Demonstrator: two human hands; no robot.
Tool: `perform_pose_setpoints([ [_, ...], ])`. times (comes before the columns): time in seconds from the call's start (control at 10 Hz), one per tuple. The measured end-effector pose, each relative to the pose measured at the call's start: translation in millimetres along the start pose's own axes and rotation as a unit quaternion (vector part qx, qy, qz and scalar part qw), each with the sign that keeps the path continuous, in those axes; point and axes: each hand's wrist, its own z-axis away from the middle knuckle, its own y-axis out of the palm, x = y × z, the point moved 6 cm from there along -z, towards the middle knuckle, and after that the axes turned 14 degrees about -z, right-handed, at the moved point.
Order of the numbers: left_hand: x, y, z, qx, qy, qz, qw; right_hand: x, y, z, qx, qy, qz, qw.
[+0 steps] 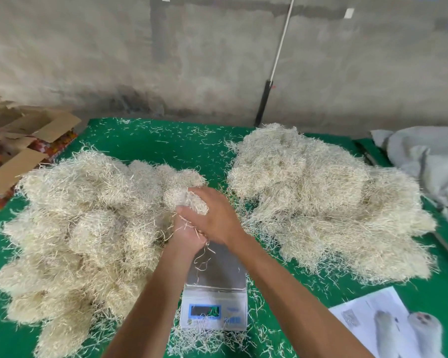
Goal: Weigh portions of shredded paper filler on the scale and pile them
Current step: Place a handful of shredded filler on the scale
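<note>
We've got both hands, left hand (185, 235) and right hand (212, 215), clutching a clump of shredded paper (185, 200) above the scale (215, 288); probably piling it left next, pan's bare.

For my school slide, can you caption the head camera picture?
Both hands hold a clump of shredded paper above the scale, between two piles.
</note>
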Motion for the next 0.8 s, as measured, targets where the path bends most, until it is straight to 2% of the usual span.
perform_pose_setpoints([
  [0.1, 4.3, 7.3, -0.9, 0.08, -0.037, -0.016, 0.996, -20.3, -24.2, -14.1, -0.054, 0.032, 0.028, 0.998],
  [0.2, 6.7, 5.3, -0.8, 0.145, -0.04, -0.038, 0.988, -48.9, -68.5, -19.7, -0.139, 0.09, 0.039, 0.985],
  [0.3, 2.4, -13.7, 11.3, 0.094, 0.018, -0.131, 0.987, -66.8, -103.3, -16.5, -0.23, 0.122, -0.014, 0.965],
  [0.4, 8.9, -22.3, 6.6, -0.003, -0.004, -0.055, 0.998, -50.8, -97.9, -14.8, -0.22, 0.058, -0.018, 0.974],
  [0.5, 18.5, -2.0, 7.6, -0.001, -0.073, 0.016, 0.997, -30.1, -87.7, -4.6, -0.218, 0.04, -0.087, 0.971],
  [0.6, 15.6, 12.8, 17.5, 0.03, -0.105, -0.006, 0.994, -6.6, -39.8, 20.6, -0.027, -0.005, -0.056, 0.998],
  [0.7, 18.3, 23.7, 20.5, 0.145, -0.034, -0.033, 0.988, 1.0, 6.1, 43.4, 0.041, -0.041, -0.062, 0.996],
  [0.8, 21.5, 20.6, 28.7, 0.048, -0.024, -0.086, 0.995, -1.7, -7.7, 31.9, -0.047, -0.061, -0.095, 0.992],
])
